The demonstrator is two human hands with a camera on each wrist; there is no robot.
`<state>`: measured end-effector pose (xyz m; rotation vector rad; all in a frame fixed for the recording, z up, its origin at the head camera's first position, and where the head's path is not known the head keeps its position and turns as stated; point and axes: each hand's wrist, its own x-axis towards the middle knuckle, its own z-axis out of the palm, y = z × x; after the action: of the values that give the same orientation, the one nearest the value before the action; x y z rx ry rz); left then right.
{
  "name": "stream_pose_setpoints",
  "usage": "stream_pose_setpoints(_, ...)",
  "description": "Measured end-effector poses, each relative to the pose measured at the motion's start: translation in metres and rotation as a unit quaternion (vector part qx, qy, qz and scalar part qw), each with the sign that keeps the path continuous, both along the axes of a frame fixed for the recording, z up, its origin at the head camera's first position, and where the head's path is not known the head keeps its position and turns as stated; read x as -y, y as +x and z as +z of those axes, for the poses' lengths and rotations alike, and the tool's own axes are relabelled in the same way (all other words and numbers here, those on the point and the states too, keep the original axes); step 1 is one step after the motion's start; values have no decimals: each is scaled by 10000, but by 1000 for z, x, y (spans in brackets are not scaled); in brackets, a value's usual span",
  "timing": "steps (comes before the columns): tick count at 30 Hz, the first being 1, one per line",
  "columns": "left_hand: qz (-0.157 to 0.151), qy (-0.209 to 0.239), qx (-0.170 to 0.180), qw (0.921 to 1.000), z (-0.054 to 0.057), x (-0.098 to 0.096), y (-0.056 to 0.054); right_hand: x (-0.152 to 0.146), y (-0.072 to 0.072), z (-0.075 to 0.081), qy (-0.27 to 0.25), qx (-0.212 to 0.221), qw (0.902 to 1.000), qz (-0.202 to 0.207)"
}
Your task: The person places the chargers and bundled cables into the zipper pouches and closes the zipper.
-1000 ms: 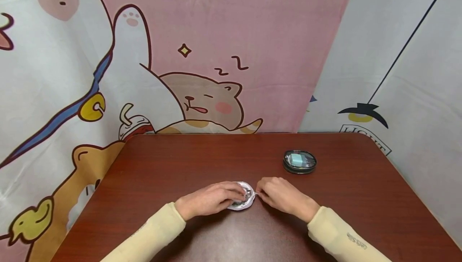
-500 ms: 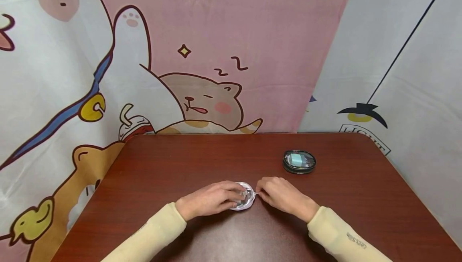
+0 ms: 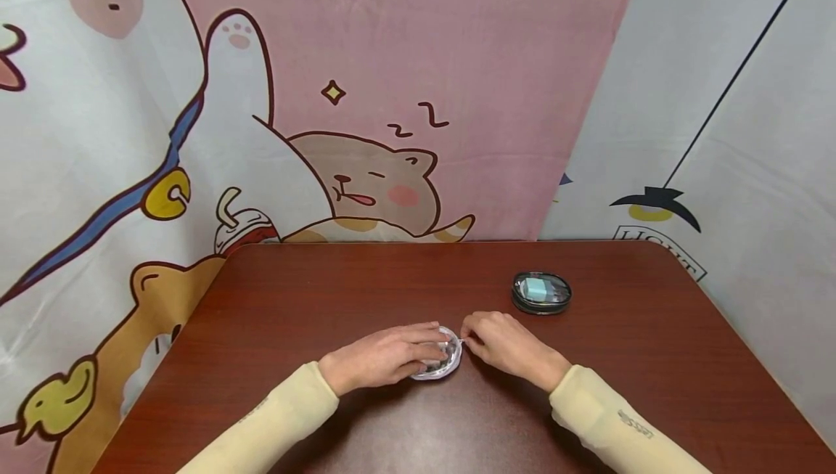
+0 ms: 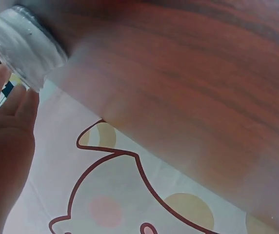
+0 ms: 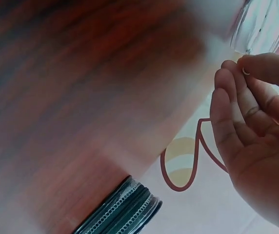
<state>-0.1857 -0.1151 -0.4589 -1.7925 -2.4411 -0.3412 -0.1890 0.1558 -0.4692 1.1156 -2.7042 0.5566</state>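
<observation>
A small round zip pouch [image 3: 453, 364] with a clear top and white sides lies on the table, partly covered by my left hand [image 3: 385, 356]. The fingers of that hand stretch over the pouch's top and rest on it. In the left wrist view, the pouch's white side [image 4: 27, 46] shows beyond the fingertips. At the pouch's right edge, my right hand [image 3: 512, 347] pinches the small zipper pull [image 3: 461, 341] between thumb and forefinger. The right wrist view shows a pale bit of the pull [image 5: 246, 71] at the fingertips, with the pouch [image 5: 264, 24] just beyond. The pouch's contents are unclear.
A dark oval zip case [image 3: 542, 293] with a clear lid and a light blue item inside stands behind my right hand. The brown table [image 3: 366, 285] ends at a cartoon-printed cloth backdrop [image 3: 509, 96].
My right hand has shifted slightly away from me along the pouch's edge, with the zipper pull in its fingers. The left hand's fingers have spread a little on the pouch.
</observation>
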Motion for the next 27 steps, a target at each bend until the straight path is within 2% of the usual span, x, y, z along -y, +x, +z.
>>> stream_pose_setpoints(2, -13, -56, 219, 9997, 0, 0, 0, 1, -1, 0, 16, 59, 10000, 60)
stream_pose_setpoints(5, 72, -182, 346, 9992, 1, 0, 0, 1, -1, -1, 67, 95, 9998, 132)
stream_pose_setpoints(8, 222, -311, 406, 9984, 2, -2, 1, 0, -2, -1, 89, 37, 9998, 161)
stream_pose_setpoints(13, 538, -436, 709, 9951, 3, -4, 2, -1, 1, 1, 152, 54, 9998, 154)
stream_pose_setpoints(21, 929, -561, 1082, 9882, 3, -7, 5, -1, 12, 6, 261, 283, 9990, 205)
stream_pose_setpoints(27, 1019, -526, 1124, 9870, 3, -9, 6, 1, 23, 8, 230, 233, 9989, 337)
